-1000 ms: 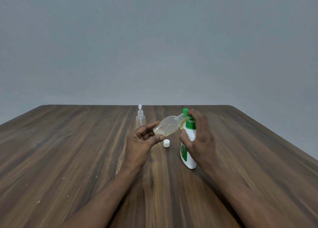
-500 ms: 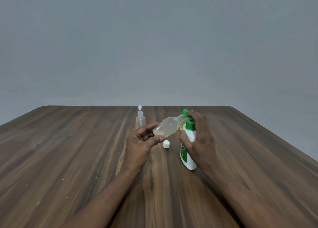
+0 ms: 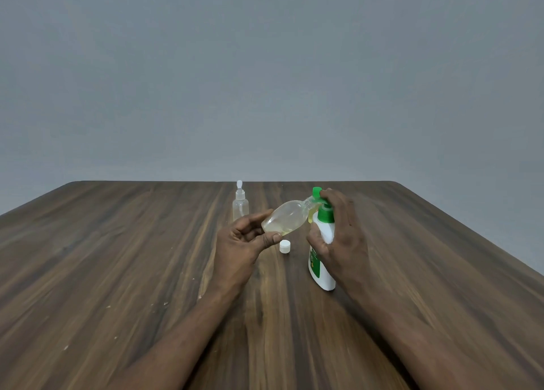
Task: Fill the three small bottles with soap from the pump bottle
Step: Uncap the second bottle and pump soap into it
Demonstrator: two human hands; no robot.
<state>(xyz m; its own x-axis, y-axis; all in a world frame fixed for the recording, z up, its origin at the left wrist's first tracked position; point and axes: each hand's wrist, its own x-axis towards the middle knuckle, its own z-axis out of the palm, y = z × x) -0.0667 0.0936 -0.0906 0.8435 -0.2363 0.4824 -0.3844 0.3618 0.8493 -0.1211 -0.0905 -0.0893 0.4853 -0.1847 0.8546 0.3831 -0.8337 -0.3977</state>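
My left hand (image 3: 241,245) holds a small clear bottle (image 3: 284,219) tilted on its side, with yellowish soap pooled in its lower end. Its open neck meets the green nozzle of the white pump bottle (image 3: 322,254). My right hand (image 3: 341,236) wraps the pump bottle, with a finger on top of the green pump head. A small white cap (image 3: 284,246) lies on the table between my hands. A second clear small bottle (image 3: 240,204) with a white spray top stands upright behind my left hand. A third small bottle is not in sight.
The dark wooden table (image 3: 117,272) stretches wide to both sides, with rounded far corners. A plain grey wall stands behind it. A few pale specks dot the wood at the left.
Hardly anything has moved; both hands keep the small bottle's neck at the pump nozzle.
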